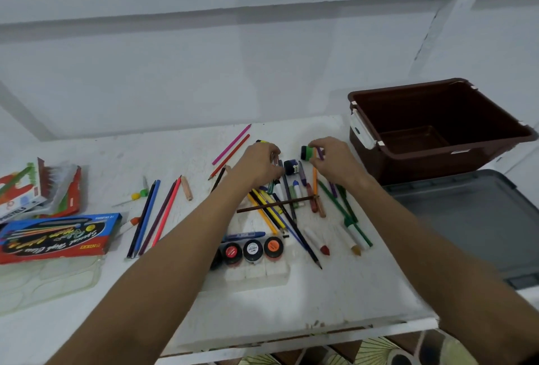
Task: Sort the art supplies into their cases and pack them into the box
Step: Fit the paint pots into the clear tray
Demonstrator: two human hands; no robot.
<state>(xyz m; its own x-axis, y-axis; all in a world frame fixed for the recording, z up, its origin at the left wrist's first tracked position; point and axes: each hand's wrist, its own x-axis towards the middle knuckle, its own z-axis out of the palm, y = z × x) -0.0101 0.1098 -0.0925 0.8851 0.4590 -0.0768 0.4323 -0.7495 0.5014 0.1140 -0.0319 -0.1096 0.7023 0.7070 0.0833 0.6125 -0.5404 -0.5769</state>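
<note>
**While both hands work the pile, green pot pinched at frame centre**

Right hand (332, 160) curled, pinching green pot (306, 152) just left of its fingertips; nearer than the left to the box (437, 131), open at upper right. Left hand (259, 165) curled over pencils (277, 210), grip unclear. Pencils lying mostly near-to-far. Readable: "PASTELS" on case (35, 189) at far left; pencil case (58, 236) script illegible.

box (437, 131) right of pencils (280, 210), lid (466, 219) beside
</note>
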